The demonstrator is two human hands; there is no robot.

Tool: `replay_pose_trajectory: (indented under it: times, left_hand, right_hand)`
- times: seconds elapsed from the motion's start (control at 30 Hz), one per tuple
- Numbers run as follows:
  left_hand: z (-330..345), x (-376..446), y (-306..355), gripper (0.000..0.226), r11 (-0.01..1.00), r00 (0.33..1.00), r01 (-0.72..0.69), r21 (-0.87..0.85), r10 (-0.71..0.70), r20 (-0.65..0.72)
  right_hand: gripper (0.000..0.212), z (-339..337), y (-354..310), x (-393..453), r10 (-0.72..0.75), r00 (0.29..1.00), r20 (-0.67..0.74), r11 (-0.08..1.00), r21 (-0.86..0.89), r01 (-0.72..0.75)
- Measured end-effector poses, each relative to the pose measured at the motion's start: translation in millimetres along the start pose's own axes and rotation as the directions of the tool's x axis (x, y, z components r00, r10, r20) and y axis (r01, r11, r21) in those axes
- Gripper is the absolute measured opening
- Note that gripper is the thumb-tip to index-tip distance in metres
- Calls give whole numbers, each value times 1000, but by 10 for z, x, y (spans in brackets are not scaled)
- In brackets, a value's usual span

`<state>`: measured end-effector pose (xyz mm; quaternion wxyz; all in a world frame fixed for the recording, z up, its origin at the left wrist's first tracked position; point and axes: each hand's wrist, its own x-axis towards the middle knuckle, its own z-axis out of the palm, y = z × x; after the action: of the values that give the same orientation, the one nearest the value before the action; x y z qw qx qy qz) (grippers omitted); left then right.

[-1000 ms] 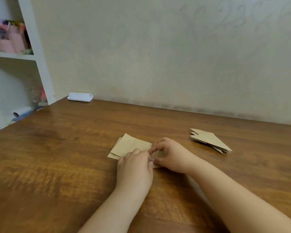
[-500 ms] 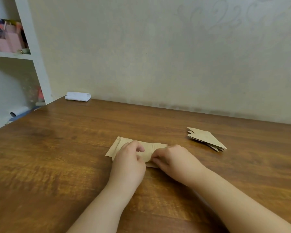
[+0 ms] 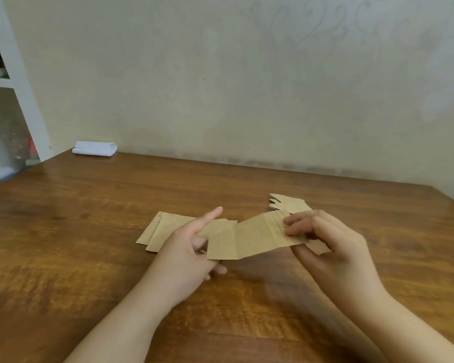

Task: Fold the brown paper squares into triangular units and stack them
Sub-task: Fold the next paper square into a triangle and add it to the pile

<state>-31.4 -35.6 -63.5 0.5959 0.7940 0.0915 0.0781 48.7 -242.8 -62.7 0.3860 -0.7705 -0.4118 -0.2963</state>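
Wooden table (image 3: 89, 231) against a pale wall carries the work. Behind the left hand (image 3: 186, 250) lies the stack of flat squares (image 3: 163, 229); just beyond the right hand (image 3: 330, 244), the folded triangles (image 3: 286, 203). Between the hands a creased strip (image 3: 249, 237) hangs lifted, likely for its next fold: right fingers pinch one end, while the left holds the other, forefinger straight. A shelf (image 3: 0, 82) at far left holds blurred pink items.
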Motion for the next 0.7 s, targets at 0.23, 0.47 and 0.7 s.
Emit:
replay_pose_trajectory:
  times: [0.23,0.47,0.7]
  left_hand:
    - [31,-41,59,37,951,971,-208,-228,171,-170]
    - [32,-54,73,41,897,951,-298,-325,252,-177]
    - [74,-104,116,38,889,939,-342,-304,317,-129]
  right_hand:
    - [11,-114,46,-213,86,996,30,985,145,-90]
    - [50,-259,53,-191,188,980,69,931,306,-200]
    - [35,-291,-26,-179,158,974,159,937,287,-199]
